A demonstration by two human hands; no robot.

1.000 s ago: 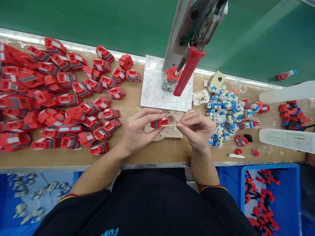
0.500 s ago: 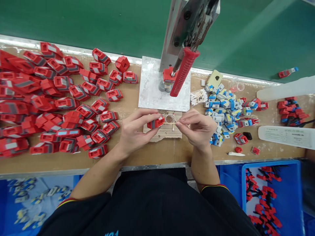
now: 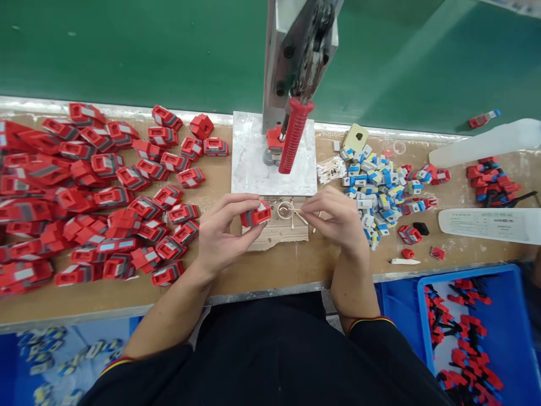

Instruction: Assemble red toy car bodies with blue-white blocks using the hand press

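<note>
A: What does the left hand point(image 3: 220, 234) have?
B: It grips a red-and-grey plastic block point(image 3: 255, 214) between thumb and fingers, at the left end of a ragged-edged board point(image 3: 276, 238).
A: And the right hand point(image 3: 336, 217)?
B: Thumb and fingertips pinch a thin cotton swab point(image 3: 297, 210). Half a second ago its tip met the block's right side; now there is a gap, and the tip is near a clear round dish point(image 3: 279, 214).
A: Meaning?
B: Probably a dab is finished, or the swab is going for more from the dish. I can't tell which.
A: Farther out?
B: Nothing seems rearranged. The red-handled toggle press point(image 3: 293, 135) stands on the far side, more red blocks point(image 3: 101, 197) crowd the left, and a swab bundle point(image 3: 331, 169) and blue-and-white pieces point(image 3: 374, 192) lie right.
</note>
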